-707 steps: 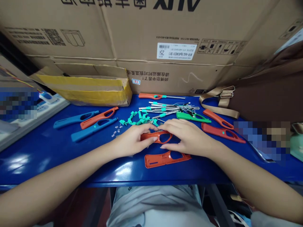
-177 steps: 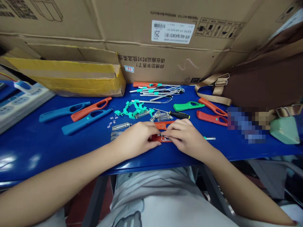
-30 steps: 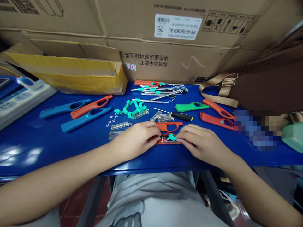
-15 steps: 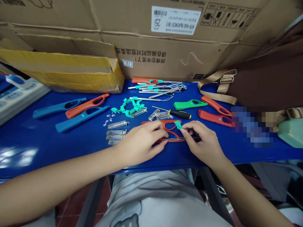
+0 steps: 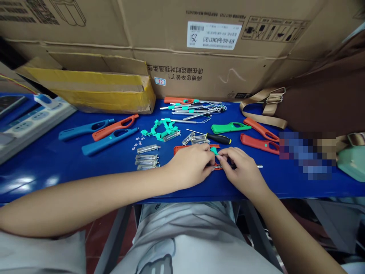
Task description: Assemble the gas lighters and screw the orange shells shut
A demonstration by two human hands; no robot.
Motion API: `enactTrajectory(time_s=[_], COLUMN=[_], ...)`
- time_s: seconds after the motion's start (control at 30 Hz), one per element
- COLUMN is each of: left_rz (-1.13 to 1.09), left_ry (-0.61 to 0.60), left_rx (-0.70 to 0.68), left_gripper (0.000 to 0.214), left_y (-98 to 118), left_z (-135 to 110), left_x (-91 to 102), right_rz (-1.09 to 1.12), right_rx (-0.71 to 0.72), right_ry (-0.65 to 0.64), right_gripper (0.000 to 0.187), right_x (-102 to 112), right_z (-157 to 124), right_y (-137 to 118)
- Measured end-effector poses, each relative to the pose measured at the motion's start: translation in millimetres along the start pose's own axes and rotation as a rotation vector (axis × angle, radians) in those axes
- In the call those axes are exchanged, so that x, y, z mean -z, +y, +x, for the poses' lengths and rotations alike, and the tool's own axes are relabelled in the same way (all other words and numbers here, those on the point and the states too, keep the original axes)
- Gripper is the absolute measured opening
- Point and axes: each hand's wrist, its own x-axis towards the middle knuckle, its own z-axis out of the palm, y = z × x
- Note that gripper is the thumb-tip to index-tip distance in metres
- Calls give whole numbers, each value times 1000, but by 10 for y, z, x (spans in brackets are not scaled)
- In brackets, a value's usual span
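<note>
Blue table (image 5: 57,163) against cardboard boxes (image 5: 199,68), lighter parts spread across it. Both hands together at the near edge: left hand (image 5: 191,166) pins the orange shell half (image 5: 182,149) flat, right hand (image 5: 243,171) pinches a small teal trigger piece (image 5: 213,150) just above it. I'd keep the shell pressed down, line the piece up square over its slot, then push straight in. Screwdriver (image 5: 216,138) and clear tubes (image 5: 146,160) lie close by
</note>
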Motion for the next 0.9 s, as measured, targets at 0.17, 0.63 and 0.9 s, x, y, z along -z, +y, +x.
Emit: enactTrajectory(time_s=[0.17, 0.63, 0.9], left_rz=[-21, -119, 20], left_ry=[-20, -11, 24], left_rx=[63, 75, -40], left_gripper=[8, 12, 17], left_y=[11, 14, 99], left_z=[57, 128, -7], left_x=[56, 79, 2], right_rz=[12, 16, -4], right_rx=[-8, -29, -38], right_ry=[1, 11, 11], right_gripper=[8, 7, 7], right_x=[-9, -20, -24], right_z=[-6, 4, -4], right_y=[10, 10, 8])
